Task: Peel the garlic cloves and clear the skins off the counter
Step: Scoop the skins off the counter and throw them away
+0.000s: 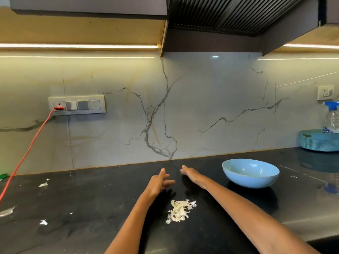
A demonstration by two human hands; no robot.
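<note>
Both hands reach over the dark surface (91,208), the left hand (157,182) and right hand (192,174) fingers extended and empty. The heap of garlic skins (180,209) lies behind them, toward the person, between the forearms, nearer the left; a blue bowl (250,173) stands right.

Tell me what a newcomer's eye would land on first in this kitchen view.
First, the two bare arms reaching over the black stone counter, left hand and right hand open with fingers stretched out, holding nothing. Between the forearms lies a small heap of pale papery garlic skins. To the right of the right hand stands a glossy light-blue bowl, and a bright red cable runs from the wall socket at left.
</note>
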